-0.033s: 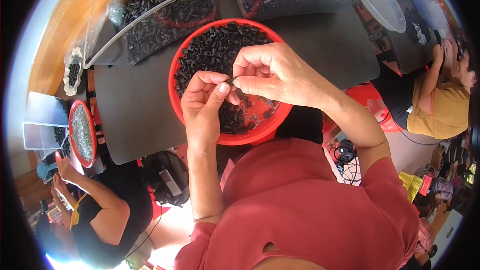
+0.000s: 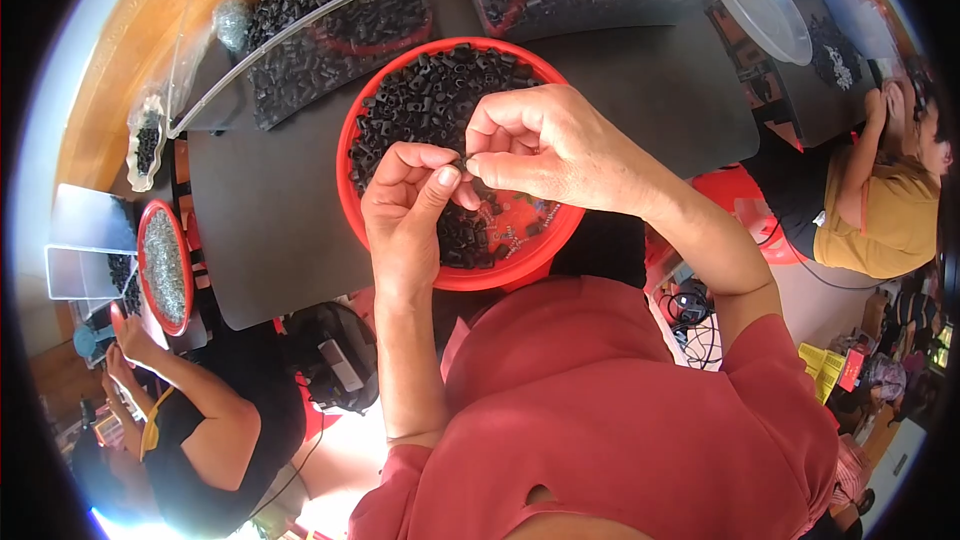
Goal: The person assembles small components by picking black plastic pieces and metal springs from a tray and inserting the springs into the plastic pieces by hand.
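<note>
Round basin, 12 o'clock: bright red-orange.
Hollow plastic pieces, 12 o'clock: black.
Tabletop: plain dark grey.
Short-sleeved top, 5 o'clock: plain brick red.
Round tray, 9 o'clock: red-orange.
Co-worker's shirt, 3 o'clock: mustard yellow.

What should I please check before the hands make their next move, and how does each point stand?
1. Left hand pinches the small dark part between thumb and finger: ok.
2. Right hand is close beside the part: ok.
3. Right hand holds a piece of its own: cannot tell, too small.
4. Both hands are over the red basin: ok.
5. Black pieces lie in the basin: ok.
</note>
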Motion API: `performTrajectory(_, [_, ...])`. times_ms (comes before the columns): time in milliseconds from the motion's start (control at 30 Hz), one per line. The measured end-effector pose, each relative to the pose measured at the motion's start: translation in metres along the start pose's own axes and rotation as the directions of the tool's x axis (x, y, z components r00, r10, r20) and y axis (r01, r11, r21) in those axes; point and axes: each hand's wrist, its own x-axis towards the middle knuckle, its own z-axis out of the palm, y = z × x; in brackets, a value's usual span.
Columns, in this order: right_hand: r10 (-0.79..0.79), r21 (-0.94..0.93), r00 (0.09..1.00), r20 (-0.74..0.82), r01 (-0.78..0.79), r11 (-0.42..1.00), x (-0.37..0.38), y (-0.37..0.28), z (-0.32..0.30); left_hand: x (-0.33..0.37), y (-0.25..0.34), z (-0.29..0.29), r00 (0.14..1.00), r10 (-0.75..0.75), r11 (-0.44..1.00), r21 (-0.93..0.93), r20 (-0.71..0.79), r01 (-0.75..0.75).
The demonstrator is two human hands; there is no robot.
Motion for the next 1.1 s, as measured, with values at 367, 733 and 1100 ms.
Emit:
performTrajectory(367, [0.112,0.065,0.991,0.067,-0.116,0.991,0.003,-0.007,-0.013,0.001,0.001,0.006,0.997,-0.067,0.996,0.062,0.033,0.065])
performTrajectory(733, [0.117,0.008,0.989,0.093,-0.118,0.993,0.005,0.003,-0.012,-0.002,0.002,0.011,0.999,0.019,0.941,0.337,0.048,-0.034])
performTrajectory(1100, [0.126,0.282,0.974,0.19,-0.177,0.943,-0.002,0.014,-0.018,-0.005,0.003,0.01,0.988,-0.032,0.985,0.171,0.151,0.006])
